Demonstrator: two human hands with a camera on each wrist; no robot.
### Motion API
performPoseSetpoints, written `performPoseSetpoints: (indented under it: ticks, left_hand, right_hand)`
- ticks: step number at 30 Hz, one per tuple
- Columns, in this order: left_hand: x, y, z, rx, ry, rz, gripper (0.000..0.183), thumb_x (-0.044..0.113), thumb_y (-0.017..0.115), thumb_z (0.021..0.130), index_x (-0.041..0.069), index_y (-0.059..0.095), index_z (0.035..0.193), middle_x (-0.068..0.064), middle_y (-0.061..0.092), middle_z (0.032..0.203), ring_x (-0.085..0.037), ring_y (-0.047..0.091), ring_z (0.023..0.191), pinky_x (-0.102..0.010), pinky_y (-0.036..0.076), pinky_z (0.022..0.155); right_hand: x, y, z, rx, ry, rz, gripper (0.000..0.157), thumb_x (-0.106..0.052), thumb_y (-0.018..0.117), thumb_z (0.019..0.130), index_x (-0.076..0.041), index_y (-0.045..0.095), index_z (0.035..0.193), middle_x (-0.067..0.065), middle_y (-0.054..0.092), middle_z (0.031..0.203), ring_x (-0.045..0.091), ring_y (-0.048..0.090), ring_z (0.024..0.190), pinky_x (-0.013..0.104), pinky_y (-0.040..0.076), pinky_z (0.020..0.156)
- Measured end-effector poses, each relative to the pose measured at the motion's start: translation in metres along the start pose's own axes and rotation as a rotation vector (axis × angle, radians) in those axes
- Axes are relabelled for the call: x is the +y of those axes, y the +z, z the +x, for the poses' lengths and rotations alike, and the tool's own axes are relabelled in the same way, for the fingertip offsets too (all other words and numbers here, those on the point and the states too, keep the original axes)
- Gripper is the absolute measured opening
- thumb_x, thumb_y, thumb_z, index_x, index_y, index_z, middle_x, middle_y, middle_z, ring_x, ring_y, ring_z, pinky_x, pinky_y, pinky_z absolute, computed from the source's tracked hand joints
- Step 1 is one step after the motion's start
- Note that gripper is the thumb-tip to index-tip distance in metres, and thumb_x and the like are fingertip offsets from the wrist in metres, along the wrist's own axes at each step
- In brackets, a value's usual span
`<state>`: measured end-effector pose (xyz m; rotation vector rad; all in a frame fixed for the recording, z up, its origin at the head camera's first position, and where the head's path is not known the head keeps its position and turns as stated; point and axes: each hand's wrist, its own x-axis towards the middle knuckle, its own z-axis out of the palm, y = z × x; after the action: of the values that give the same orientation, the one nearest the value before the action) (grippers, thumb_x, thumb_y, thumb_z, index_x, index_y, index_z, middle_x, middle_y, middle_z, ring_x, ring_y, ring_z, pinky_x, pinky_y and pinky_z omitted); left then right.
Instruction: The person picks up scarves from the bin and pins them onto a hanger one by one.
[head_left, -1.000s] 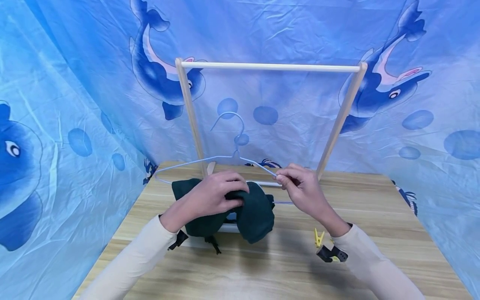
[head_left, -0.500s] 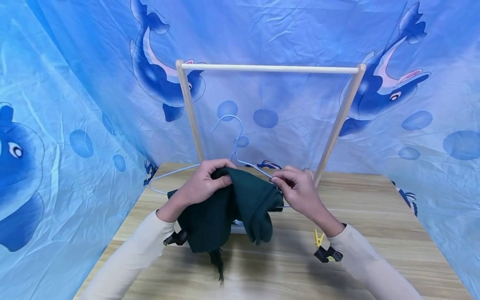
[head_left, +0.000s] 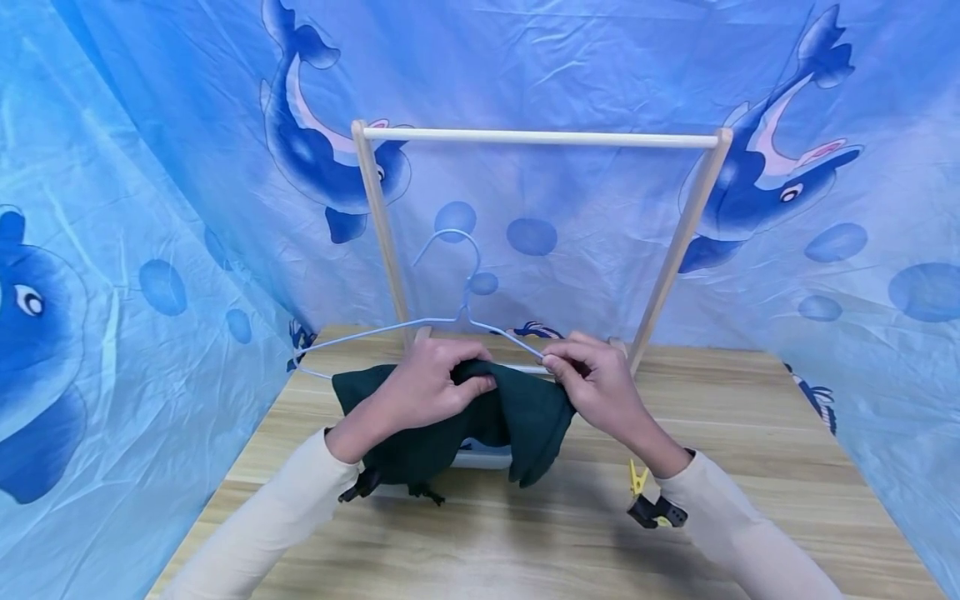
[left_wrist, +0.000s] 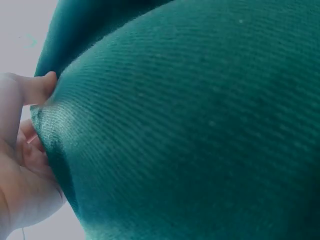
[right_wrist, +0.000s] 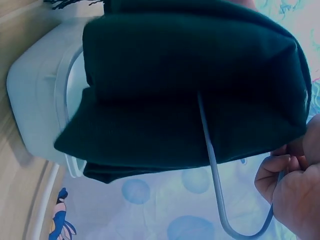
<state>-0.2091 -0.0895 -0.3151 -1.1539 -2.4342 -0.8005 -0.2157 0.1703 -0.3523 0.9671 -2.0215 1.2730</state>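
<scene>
A dark green scarf [head_left: 450, 425] with dark fringe drapes over the lower bar of a pale blue wire hanger [head_left: 360, 335]. My left hand [head_left: 437, 385] pinches the scarf's upper edge between thumb and fingers; the left wrist view shows its ribbed cloth [left_wrist: 170, 130] up close. With my right hand [head_left: 596, 377] I grip the hanger's right shoulder, close to the scarf's right end. In the right wrist view the hanger's bar [right_wrist: 212, 160] runs into the folded scarf [right_wrist: 150, 125]. The hanger's hook stands up, apart from any rod.
A wooden rack with a white top rod [head_left: 540, 137] stands behind the hanger. Under the scarf sits a whitish bin [right_wrist: 35, 95]. A yellow clip [head_left: 637, 478] shows near my right wrist. Dolphin-printed cloth [head_left: 570, 75] walls the wooden table [head_left: 525, 550].
My left hand rose with the scarf, then came down again. The scarf's right part has spread toward my right hand. The hanger has shifted slightly left; my right hand keeps its grip.
</scene>
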Motion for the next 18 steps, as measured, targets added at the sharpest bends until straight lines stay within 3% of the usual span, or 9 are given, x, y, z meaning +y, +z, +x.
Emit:
performPoseSetpoints:
  ticks: [8, 18]
  left_hand:
    - [0.003, 0.006, -0.001, 0.0, 0.017, 0.027, 0.008, 0.02, 0.078, 0.091, 0.015, 0.074, 0.096, 0.007, 0.071, 0.086, -0.004, 0.06, 0.071, -0.025, 0.05, 0.064]
    - [0.008, 0.013, -0.003, -0.045, 0.024, 0.141, 0.015, 0.024, 0.079, 0.091, 0.015, 0.075, 0.101, 0.005, 0.074, 0.091, -0.005, 0.062, 0.073, -0.025, 0.053, 0.069]
  right_hand:
    - [-0.005, -0.001, 0.003, -0.002, -0.041, 0.032, 0.02, 0.014, 0.068, 0.09, -0.003, 0.077, 0.095, 0.0, 0.061, 0.075, 0.007, 0.049, 0.058, 0.02, 0.04, 0.052]
    - [-0.016, -0.007, 0.008, -0.026, 0.005, 0.08, 0.02, 0.014, 0.065, 0.092, -0.001, 0.077, 0.098, 0.003, 0.057, 0.074, 0.01, 0.051, 0.059, 0.021, 0.042, 0.051]
